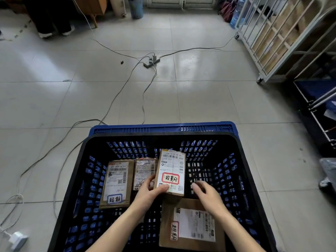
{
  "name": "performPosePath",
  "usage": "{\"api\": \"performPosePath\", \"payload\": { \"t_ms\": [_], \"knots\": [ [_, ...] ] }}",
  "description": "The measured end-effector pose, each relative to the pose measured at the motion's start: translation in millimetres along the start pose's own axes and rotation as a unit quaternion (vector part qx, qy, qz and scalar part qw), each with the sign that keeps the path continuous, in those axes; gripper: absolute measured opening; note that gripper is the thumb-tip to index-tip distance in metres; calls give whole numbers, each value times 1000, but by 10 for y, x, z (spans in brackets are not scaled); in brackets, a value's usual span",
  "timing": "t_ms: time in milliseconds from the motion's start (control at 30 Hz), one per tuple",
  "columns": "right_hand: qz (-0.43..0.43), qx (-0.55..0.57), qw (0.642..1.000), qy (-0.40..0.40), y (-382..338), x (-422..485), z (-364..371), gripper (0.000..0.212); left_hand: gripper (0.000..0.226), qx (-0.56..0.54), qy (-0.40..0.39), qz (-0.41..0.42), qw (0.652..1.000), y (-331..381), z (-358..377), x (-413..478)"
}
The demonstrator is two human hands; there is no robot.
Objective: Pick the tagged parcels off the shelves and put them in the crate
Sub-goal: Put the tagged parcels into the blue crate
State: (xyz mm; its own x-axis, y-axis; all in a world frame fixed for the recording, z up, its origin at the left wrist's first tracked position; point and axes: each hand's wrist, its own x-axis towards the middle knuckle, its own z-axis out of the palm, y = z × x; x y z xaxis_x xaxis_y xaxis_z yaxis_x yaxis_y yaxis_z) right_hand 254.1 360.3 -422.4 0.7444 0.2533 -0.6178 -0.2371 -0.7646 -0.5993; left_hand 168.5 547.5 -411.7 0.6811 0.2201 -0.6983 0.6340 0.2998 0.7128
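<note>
A blue slatted crate [163, 127] stands on the tiled floor just below me. Inside it, my left hand [151, 190] grips the near end of a small cardboard parcel [172, 168] with a red-bordered tag. My right hand [207, 194] hovers just right of that parcel with fingers relaxed, holding nothing. A flat parcel with a blue-bordered tag [116, 182] lies at the left of the crate. A smaller parcel [143, 170] sits beside it. A larger box with a red tag [190, 226] lies at the near right, under my right wrist.
A power strip [151, 61] with cables trailing across the floor lies ahead of the crate. A wheeled wire shelf cart [272, 42] with boxes stands at the right, with a lower rack [316, 106] nearer. A white plug [17, 239] lies at bottom left. A person's legs [52, 20] stand far left.
</note>
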Motion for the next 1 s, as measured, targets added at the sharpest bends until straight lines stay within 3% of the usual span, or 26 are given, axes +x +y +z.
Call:
{"api": "performPosePath", "payload": {
  "t_ms": [67,133,200,300,367,467,700,1000],
  "knots": [
    [0,161,984,-71,-185,-15,21,60,118,-7,-4,1,1000,-19,90,60],
    [7,240,963,-123,-267,9,60,64,116,-19,-5,-1,1000,-25,181,106],
    [14,288,949,-126,-259,105,70,61,110,-10,-7,-1,1000,-9,247,140],
    [36,336,933,-121,-221,302,65,58,79,47,-19,-1,999,22,305,207],
    [44,342,931,-118,-195,446,108,62,59,84,-21,1,996,33,310,261],
    [60,333,932,-127,-132,630,254,70,47,156,13,5,988,8,229,348],
    [83,326,929,-157,-67,863,543,77,49,278,120,3,953,-107,-221,376],
    [42,172,975,-131,-178,628,460,63,54,330,105,20,938,-61,-324,302]
  ]
}}
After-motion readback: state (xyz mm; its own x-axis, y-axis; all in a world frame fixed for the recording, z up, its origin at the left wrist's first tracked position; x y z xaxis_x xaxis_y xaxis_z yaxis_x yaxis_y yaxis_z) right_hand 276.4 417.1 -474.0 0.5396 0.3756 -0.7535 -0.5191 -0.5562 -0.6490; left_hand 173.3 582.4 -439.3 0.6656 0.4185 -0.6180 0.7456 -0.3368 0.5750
